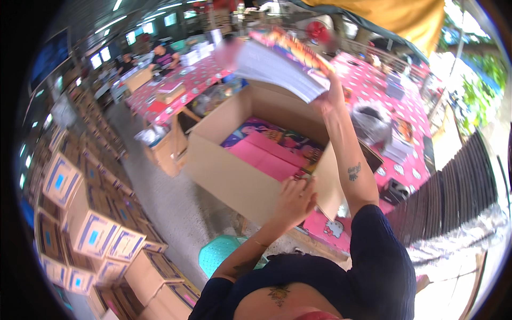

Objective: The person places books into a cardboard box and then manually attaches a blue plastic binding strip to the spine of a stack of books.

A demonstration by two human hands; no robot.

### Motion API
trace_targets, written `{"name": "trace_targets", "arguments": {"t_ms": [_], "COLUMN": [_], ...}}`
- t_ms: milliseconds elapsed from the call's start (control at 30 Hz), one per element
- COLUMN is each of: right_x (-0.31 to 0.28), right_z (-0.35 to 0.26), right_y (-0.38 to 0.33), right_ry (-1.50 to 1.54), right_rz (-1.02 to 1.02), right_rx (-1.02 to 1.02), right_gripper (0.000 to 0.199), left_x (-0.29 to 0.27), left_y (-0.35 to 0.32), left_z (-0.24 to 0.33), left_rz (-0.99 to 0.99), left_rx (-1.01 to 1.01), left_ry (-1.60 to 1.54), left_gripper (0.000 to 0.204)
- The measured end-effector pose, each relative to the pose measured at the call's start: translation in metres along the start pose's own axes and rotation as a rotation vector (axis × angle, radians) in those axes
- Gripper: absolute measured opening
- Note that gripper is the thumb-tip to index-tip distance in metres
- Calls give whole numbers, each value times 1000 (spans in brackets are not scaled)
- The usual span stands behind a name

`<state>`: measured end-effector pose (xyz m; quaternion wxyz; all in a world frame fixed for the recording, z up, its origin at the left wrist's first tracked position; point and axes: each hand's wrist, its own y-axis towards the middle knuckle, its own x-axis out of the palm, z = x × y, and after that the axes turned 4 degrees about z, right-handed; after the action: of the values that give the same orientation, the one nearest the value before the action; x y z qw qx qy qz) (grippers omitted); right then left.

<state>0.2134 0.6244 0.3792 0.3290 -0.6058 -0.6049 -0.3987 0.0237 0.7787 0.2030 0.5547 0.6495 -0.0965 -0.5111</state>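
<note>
A large open cardboard box (pixel 232 178) stands in front of me. Inside it lie colourful printed covers (pixel 261 128) with a pink sheet (pixel 265 158) over part of them. My left hand (pixel 296 200) is at the box's near right rim, its fingers curled over the edge. Raised above the box's far right side, my right hand (pixel 329 98) grips a stack of booklets (pixel 285 69) by its near end. The stack is tilted, with white page edges toward me and bright covers on top. Its far left end is blurred.
A pink patterned table (pixel 341 226) bears a plastic bag (pixel 370 121), booklet stacks (pixel 400 141) and a black tape dispenser (pixel 394 191). Dark sheets (pixel 453 192) are stacked at right. Cartons (pixel 96 229) fill the left, beside a turquoise stool (pixel 226 256). A person (pixel 162 57) sits far off.
</note>
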Motion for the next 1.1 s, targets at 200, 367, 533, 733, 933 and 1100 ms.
{"name": "trace_targets", "arguments": {"t_ms": [200,367,533,733,933,1100], "right_x": [-42,-125,-229,-357,-449,-414], "right_z": [-107,-189,-262,-290,-364,-324], "right_y": [-21,-1,40,71,73,54], "right_ry": [34,-21,-23,50,-361,-78], "right_rz": [3,431,684,1236,1632,1243], "right_rx": [-470,-975,-1161,-1011,-590,-649], "right_gripper": [41,60,78,95,97,86], "left_x": [-3,-3,3,10,21,11], "left_y": [2,7,10,8,12,9], "left_z": [-2,2,1,1,-3,6], "left_rz": [14,-40,-34,-69,-30,-120], "left_rx": [18,3,14,-43,-28,-99], "left_ry": [12,26,84,125,111,188], "left_gripper": [41,40,42,36,34,35]}}
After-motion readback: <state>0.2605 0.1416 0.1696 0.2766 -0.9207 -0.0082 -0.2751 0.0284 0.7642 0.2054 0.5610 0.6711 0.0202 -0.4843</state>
